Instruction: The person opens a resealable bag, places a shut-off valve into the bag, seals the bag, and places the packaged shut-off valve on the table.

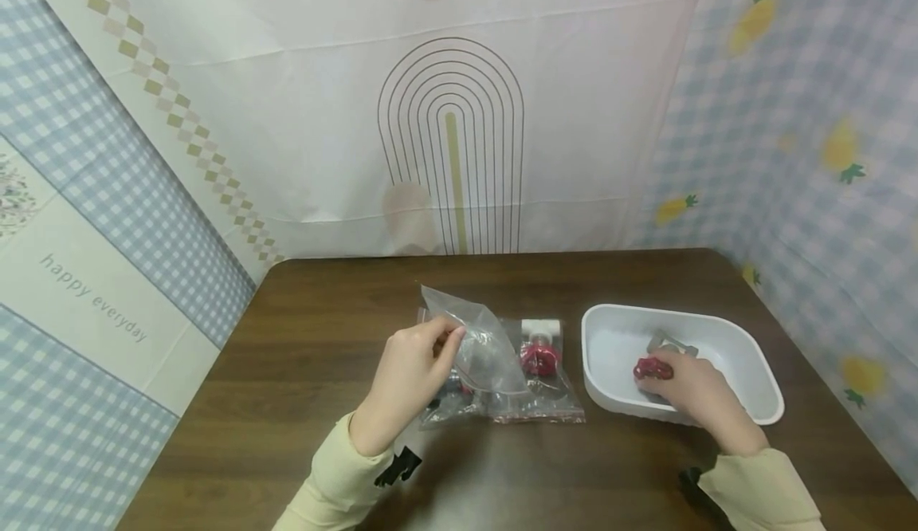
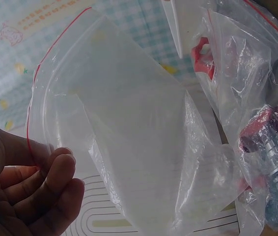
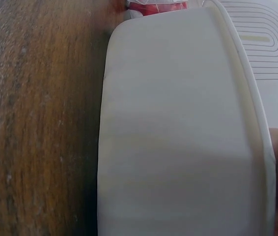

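My left hand pinches a clear zip bag by its edge near the red seal line. In the left wrist view the raised bag hangs see-through, with no item showing inside. Inside the white plastic tub, at the right, my right hand grips a valve with a red handwheel. A grey metal part shows just behind its fingers. The right wrist view is mostly filled by the tub's outer wall, with a strip of the hand at the right edge.
Another zip bag holding a red-handled valve lies on the brown wooden table, left of the tub. Beside it, partly under the raised bag, lies a further bag with red and dark parts. Patterned cloths hang around the table.
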A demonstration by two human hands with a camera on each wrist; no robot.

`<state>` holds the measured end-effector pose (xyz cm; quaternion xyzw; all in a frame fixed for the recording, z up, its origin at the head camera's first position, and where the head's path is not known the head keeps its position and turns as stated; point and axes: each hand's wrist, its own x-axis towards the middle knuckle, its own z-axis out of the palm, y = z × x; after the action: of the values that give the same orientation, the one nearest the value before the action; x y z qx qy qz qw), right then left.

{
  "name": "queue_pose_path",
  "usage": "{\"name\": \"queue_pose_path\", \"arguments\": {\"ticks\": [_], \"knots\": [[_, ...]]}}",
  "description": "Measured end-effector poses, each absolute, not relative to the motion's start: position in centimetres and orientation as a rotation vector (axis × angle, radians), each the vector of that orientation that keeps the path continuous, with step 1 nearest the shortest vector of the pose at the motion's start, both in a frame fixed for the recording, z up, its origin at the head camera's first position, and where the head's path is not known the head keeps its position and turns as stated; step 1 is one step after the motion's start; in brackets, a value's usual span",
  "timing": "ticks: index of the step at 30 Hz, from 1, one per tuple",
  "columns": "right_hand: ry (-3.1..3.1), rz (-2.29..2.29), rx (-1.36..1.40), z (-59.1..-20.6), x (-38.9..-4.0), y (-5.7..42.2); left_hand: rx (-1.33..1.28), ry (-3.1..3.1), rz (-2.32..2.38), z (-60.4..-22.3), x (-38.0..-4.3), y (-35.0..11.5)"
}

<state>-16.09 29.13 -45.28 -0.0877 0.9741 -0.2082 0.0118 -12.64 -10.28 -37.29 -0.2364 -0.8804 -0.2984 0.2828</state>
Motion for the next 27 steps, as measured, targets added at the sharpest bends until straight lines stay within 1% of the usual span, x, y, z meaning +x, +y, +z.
{"name": "queue_pose_path", "arguments": {"ticks": [19,27], "knots": [[3.045,-0.728,-0.308,-45.45,-16.36,29.19,-0.643,-2.366,-0.81,-36.64,-12.63,-10.38],[3.036,-0.754,-0.297,-45.52,-15.99,29.14,-0.65,-2.366,-0.822,-36.94,-12.44,-10.41]]}}
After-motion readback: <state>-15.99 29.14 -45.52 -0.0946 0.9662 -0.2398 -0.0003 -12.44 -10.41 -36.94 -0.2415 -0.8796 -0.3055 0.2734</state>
